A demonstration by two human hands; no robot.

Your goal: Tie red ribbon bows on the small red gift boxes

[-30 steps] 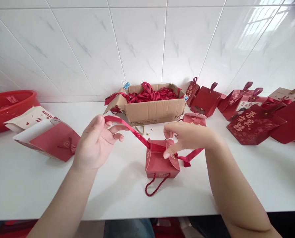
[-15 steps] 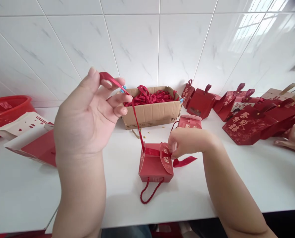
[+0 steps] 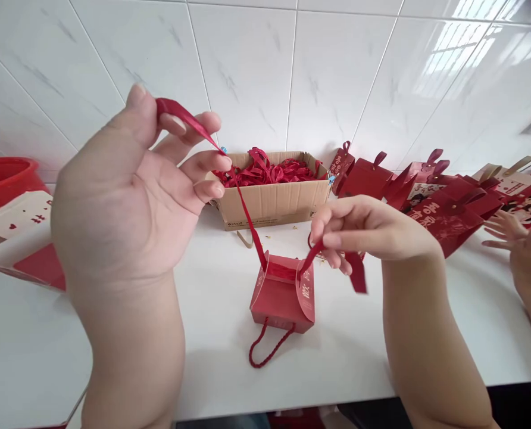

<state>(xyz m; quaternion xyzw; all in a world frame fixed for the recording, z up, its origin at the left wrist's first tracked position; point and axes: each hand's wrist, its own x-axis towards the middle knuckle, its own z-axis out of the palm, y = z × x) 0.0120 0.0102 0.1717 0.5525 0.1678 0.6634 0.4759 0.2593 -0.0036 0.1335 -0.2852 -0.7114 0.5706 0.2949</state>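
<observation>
A small red gift box [image 3: 280,295] with a twisted cord handle [image 3: 272,357] stands on the white table. Red ribbon [image 3: 246,208] runs through the tops of its two side flaps. My left hand [image 3: 136,190], raised at the left with its palm showing, pinches one length of that ribbon between thumb and fingers. To the right of the box, my right hand [image 3: 359,229] pinches the other length, whose loose end hangs below the fingers. The ribbon is taut on the left side.
Behind the box is a cardboard carton [image 3: 277,202] heaped with red ribbons. Finished-looking red bags [image 3: 448,214] line the right, beside another person's hands [image 3: 515,238]. At left are a red basket [image 3: 11,182] and flat cartons [image 3: 24,262].
My left hand has moved up and left with the ribbon. My right hand has come away from the box flap, up and right, drawing out the other ribbon length. The other person's hands have moved.
</observation>
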